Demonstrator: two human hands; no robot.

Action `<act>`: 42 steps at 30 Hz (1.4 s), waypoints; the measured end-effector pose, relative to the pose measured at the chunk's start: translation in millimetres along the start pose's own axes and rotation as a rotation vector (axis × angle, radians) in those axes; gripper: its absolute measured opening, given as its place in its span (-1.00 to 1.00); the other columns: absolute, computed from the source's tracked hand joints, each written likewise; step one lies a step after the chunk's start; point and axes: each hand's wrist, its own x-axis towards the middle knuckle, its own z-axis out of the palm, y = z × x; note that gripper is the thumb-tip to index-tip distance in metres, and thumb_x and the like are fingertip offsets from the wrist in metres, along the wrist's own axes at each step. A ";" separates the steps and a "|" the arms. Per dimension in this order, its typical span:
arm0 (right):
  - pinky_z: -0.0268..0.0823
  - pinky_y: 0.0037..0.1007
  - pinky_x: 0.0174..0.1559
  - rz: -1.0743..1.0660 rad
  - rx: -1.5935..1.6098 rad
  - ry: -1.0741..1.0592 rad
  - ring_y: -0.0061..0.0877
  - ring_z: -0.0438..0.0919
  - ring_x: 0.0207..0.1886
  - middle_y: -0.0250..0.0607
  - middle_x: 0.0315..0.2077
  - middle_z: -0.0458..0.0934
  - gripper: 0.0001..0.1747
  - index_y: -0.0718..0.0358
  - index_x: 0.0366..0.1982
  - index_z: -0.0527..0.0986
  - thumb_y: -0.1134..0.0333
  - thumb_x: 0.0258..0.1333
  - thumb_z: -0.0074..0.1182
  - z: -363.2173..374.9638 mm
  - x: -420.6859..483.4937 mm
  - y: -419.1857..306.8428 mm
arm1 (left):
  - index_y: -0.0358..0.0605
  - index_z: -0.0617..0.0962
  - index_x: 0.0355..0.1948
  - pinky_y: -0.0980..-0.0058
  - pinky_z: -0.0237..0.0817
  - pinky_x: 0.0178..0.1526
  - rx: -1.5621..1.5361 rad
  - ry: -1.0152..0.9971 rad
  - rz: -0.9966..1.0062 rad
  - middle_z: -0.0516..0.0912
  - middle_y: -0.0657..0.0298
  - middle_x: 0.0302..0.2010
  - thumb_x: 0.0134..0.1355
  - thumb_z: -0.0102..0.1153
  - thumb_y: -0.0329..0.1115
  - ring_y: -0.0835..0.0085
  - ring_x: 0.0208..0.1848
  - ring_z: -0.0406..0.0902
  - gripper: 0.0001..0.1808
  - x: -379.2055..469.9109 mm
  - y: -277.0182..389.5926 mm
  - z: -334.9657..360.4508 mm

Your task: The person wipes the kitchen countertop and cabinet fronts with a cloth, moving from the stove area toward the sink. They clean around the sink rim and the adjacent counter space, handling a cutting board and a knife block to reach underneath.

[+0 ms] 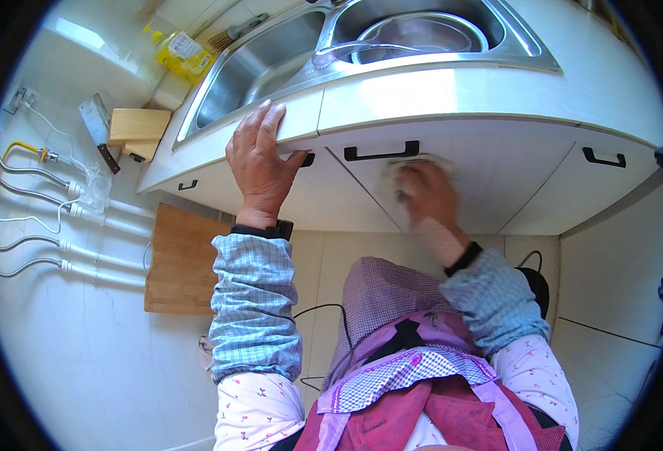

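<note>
My left hand [259,163] rests on the front edge of the white countertop [585,93], fingers on top and thumb down by a black cabinet handle [307,160]. It holds nothing. My right hand [428,191], blurred, presses a pale cloth [448,164] against a white cabinet door [506,163]. The cloth is mostly hidden under the hand and lies just below the door's black bar handle [382,151]. Above the door, a double-bowl stainless steel sink [263,62] is set into the counter. A metal basin [421,34] sits in its right bowl, with the faucet spout [337,53] in front.
A yellow pump bottle [182,56] and a brush [241,31] stand left of the sink. A cleaver [97,124] hangs by a wooden knife holder [140,127]. Below, a wooden board [179,259] leans near white pipes [111,268]. A black cable [331,306] hangs by my body.
</note>
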 end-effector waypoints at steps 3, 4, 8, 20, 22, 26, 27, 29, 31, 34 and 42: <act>0.47 -0.27 0.01 -0.413 -0.155 -0.069 -0.24 0.59 0.01 -0.23 -0.05 0.60 -0.72 0.07 -0.11 0.62 0.43 0.10 0.19 37.8 8.2 -10.1 | 0.19 0.52 0.22 0.18 0.21 0.29 0.010 -0.014 0.008 0.52 0.27 0.27 -0.29 0.67 -0.23 0.21 0.30 0.43 -0.07 1.7 -0.8 0.9; 0.47 -0.27 0.01 -0.444 -0.156 -0.064 -0.23 0.59 0.00 -0.23 -0.05 0.60 -0.74 0.07 -0.12 0.62 0.42 0.12 0.17 45.6 8.5 -11.3 | 0.19 0.51 0.22 0.18 0.22 0.29 0.012 -0.020 0.008 0.51 0.27 0.28 -0.28 0.67 -0.22 0.21 0.30 0.43 -0.07 1.5 -1.6 0.9; 0.46 -0.24 -0.04 -0.487 -0.172 -0.077 -0.24 0.58 0.03 -0.26 0.01 0.58 -0.72 0.08 -0.07 0.60 0.36 0.16 0.11 32.8 7.0 11.8 | 0.20 0.50 0.23 0.17 0.22 0.29 0.014 -0.047 0.006 0.49 0.25 0.29 -0.26 0.67 -0.20 0.19 0.31 0.41 -0.07 1.2 -5.6 5.6; 0.46 -0.42 0.04 0.432 0.540 0.017 -0.43 0.58 -0.03 -0.17 -0.07 0.60 -0.54 0.27 0.19 0.45 0.50 0.23 -0.01 -14.2 -37.9 57.3 | 0.12 0.33 0.44 0.04 -0.02 0.47 -0.069 -0.033 -0.084 0.34 0.05 0.41 -0.08 0.60 -0.14 0.02 0.49 0.15 0.04 -17.7 23.6 -10.2; 0.47 -0.44 0.01 0.475 0.611 -0.029 -0.47 0.59 -0.05 -0.18 -0.07 0.59 -0.53 0.28 0.22 0.43 0.45 0.27 0.01 -31.6 -45.4 43.9 | 0.07 0.21 0.51 -0.04 -0.11 0.51 -0.221 0.024 -0.099 0.23 -0.08 0.46 -0.01 0.56 -0.09 -0.07 0.54 0.04 0.10 -51.5 48.7 -21.4; 0.46 -0.38 0.05 0.506 0.755 -0.237 -0.40 0.59 0.03 -0.10 0.00 0.59 -0.51 0.25 0.24 0.42 0.37 0.28 0.04 -36.4 -83.7 3.8 | -0.10 0.18 0.50 0.13 0.12 0.45 -1.227 -0.361 -0.927 0.28 0.03 0.45 0.28 0.32 0.05 0.10 0.46 0.23 -0.08 -156.0 110.4 -40.4; 0.45 -0.33 0.08 0.419 0.746 -0.289 -0.34 0.59 0.05 -0.05 0.01 0.58 -0.50 0.26 0.24 0.41 0.36 0.26 0.06 -31.5 -99.6 -11.0 | -0.14 0.22 0.47 0.14 0.20 0.40 -1.664 -0.450 -1.175 0.35 0.06 0.40 0.33 0.27 0.04 0.15 0.42 0.30 -0.15 -181.3 121.1 -49.9; 0.41 -0.22 0.15 0.023 0.455 -0.428 -0.18 0.57 0.09 0.05 0.04 0.57 -0.47 0.29 0.20 0.42 0.36 0.19 0.13 -14.9 -130.0 -33.0 | -0.17 0.28 0.42 0.17 0.33 0.31 -2.100 -0.535 -1.461 0.46 0.11 0.29 0.39 0.20 0.01 0.23 0.33 0.41 -0.26 -222.5 137.0 -57.3; 0.33 -0.15 0.24 -0.062 0.318 -0.626 -0.04 0.46 0.22 0.14 0.18 0.43 -0.35 0.25 0.29 0.34 0.30 0.16 0.21 -9.5 -155.7 -52.5 | -0.16 0.32 0.37 0.18 0.43 0.23 -2.110 -0.517 -1.466 0.54 0.13 0.20 0.41 0.16 -0.03 0.26 0.25 0.51 -0.35 -248.8 144.8 -66.2; 0.27 -0.10 0.30 -0.310 0.273 -0.527 0.04 0.34 0.32 0.14 0.32 0.27 -0.22 0.15 0.35 0.29 0.32 0.09 0.29 -22.8 -171.9 -72.6 | -0.14 0.37 0.31 0.24 0.49 0.18 -1.968 -0.381 -1.356 0.58 0.17 0.16 0.45 0.11 -0.07 0.28 0.14 0.59 -0.45 -271.6 140.9 -91.7; 0.25 -0.11 0.32 -0.319 0.315 -0.630 -0.02 0.33 0.34 0.07 0.31 0.26 -0.17 -0.01 0.37 0.29 0.38 0.06 0.32 -39.3 -214.9 -95.5 | -0.14 0.37 0.34 0.22 0.43 0.24 -2.166 -0.418 -1.367 0.56 0.16 0.21 0.56 -0.24 0.08 0.27 0.19 0.55 -0.42 -279.1 157.0 -132.8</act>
